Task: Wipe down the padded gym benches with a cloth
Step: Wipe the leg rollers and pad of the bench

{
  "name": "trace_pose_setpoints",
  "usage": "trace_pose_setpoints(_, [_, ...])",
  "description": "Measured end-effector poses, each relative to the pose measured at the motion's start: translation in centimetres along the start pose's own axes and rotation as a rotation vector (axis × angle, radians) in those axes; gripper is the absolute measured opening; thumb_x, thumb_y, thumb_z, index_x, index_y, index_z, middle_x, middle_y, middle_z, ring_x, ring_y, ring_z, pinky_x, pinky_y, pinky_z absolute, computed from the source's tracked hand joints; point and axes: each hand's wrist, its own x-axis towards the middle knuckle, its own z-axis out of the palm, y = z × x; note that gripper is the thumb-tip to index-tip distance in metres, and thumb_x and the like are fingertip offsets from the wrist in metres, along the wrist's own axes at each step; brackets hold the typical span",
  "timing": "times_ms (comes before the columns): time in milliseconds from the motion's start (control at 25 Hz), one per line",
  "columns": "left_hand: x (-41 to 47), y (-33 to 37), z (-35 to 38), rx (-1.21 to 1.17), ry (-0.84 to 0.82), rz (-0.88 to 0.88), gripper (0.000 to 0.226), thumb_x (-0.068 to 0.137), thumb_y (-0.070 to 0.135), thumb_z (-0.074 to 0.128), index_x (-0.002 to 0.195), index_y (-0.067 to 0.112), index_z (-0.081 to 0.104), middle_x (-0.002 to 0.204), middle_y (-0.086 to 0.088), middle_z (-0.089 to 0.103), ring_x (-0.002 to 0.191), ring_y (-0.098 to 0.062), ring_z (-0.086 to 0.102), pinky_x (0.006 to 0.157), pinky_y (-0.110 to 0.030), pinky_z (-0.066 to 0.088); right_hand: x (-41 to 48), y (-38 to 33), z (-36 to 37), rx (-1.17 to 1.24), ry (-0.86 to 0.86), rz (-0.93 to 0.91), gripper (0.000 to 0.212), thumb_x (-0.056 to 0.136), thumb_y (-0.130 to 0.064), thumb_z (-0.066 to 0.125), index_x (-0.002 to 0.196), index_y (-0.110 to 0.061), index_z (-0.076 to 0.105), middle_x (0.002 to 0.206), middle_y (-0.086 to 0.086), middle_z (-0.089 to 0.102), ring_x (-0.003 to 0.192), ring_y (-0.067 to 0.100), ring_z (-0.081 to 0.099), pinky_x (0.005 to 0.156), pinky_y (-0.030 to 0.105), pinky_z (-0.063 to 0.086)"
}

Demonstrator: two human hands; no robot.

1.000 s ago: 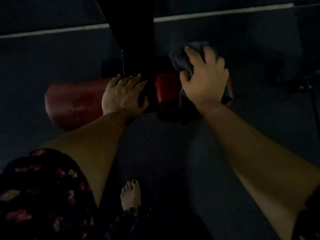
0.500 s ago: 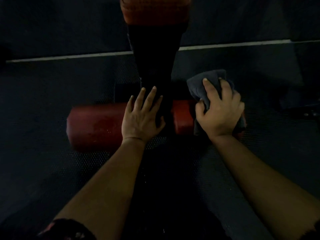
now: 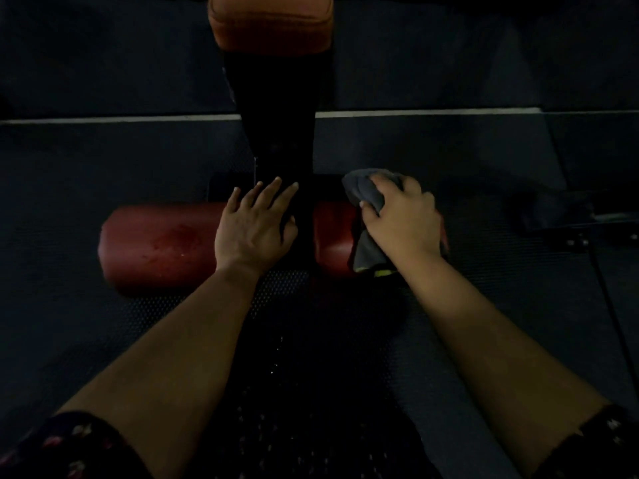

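Black central post (image 3: 283, 150) splits the red roller pad (image 3: 155, 247), barring a straight sweep across. Left hand (image 3: 256, 226) lies flat at the post; right hand (image 3: 404, 219), gripping the cloth (image 3: 370, 191), covers the short right section. Left pad length stands open.

Dark red roller pad (image 3: 155, 247), grey cloth (image 3: 366, 195) (yellow-edged), floral sleeve (image 3: 69, 447).

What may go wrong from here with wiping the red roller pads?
The grey cloth is bunched in the right hand, so it may miss parts of the right roller pad. The left roller pad shows spots and might stay unwiped. The left hand rests on it and could slip if it turns.
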Motion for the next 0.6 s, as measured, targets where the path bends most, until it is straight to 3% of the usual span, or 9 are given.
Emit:
trace_pose_setpoints(160, [0.2, -0.3, 0.3, 0.071, -0.084, -0.016, 0.064, 0.092, 0.056, 0.029, 0.153, 0.036, 0.026, 0.162, 0.004, 0.022, 0.150, -0.022, 0.016, 0.120, -0.044, 0.018, -9.3, 3.4, 3.4, -0.008, 0.263, -0.118, 0.057, 0.084, -0.035, 0.053, 0.140, -0.030, 0.043, 0.136, 0.023, 0.044, 0.097, 0.042, 0.054, 0.075, 0.048, 0.050])
trace_pose_setpoints(280, [1.0, -0.3, 0.9, 0.150, -0.109, -0.060, 0.068, 0.094, 0.062, 0.022, 0.156, 0.036, 0.013, 0.164, 0.003, 0.014, 0.150, -0.025, 0.016, 0.119, -0.046, 0.021, -12.8, 5.2, 6.4, -0.072, 0.292, -0.144, 0.053, 0.088, -0.038, 0.056, 0.139, -0.034, 0.042, 0.138, 0.020, 0.035, 0.092, 0.042, 0.057, 0.069, 0.049, 0.051])
trace_pose_setpoints(400, [0.6, -0.4, 0.9, 0.164, -0.091, -0.056, 0.068, 0.095, 0.063, 0.017, 0.156, 0.035, 0.012, 0.164, 0.001, 0.014, 0.149, -0.025, 0.021, 0.118, -0.046, 0.023, -10.7, 3.5, 3.9, -0.062, 0.293, -0.008, 0.056, 0.086, -0.043, 0.057, 0.140, -0.040, 0.042, 0.141, 0.017, 0.041, 0.098, 0.041, 0.053, 0.073, 0.049, 0.050])
trace_pose_setpoints(520, [0.7, -0.3, 0.6, 0.165, -0.102, -0.039, 0.070, 0.094, 0.064, 0.015, 0.157, 0.034, 0.011, 0.164, 0.001, 0.014, 0.149, -0.024, 0.022, 0.118, -0.045, 0.023, -3.4, 1.9, -0.7, -0.136, 0.091, 0.140, 0.062, 0.086, -0.063, 0.052, 0.143, -0.045, 0.036, 0.148, 0.007, 0.034, 0.123, 0.038, 0.039, 0.090, 0.052, 0.041])
trace_pose_setpoints(600, [0.6, -0.2, 0.4, 0.174, -0.111, -0.024, 0.071, 0.094, 0.065, 0.017, 0.157, 0.032, 0.011, 0.165, 0.000, 0.013, 0.149, -0.023, 0.022, 0.118, -0.045, 0.023, 2.6, 1.5, -2.6, -0.104, -0.259, 0.184, 0.083, 0.073, -0.080, 0.056, 0.144, -0.043, 0.034, 0.149, 0.005, 0.032, 0.132, 0.037, 0.032, 0.097, 0.055, 0.036])
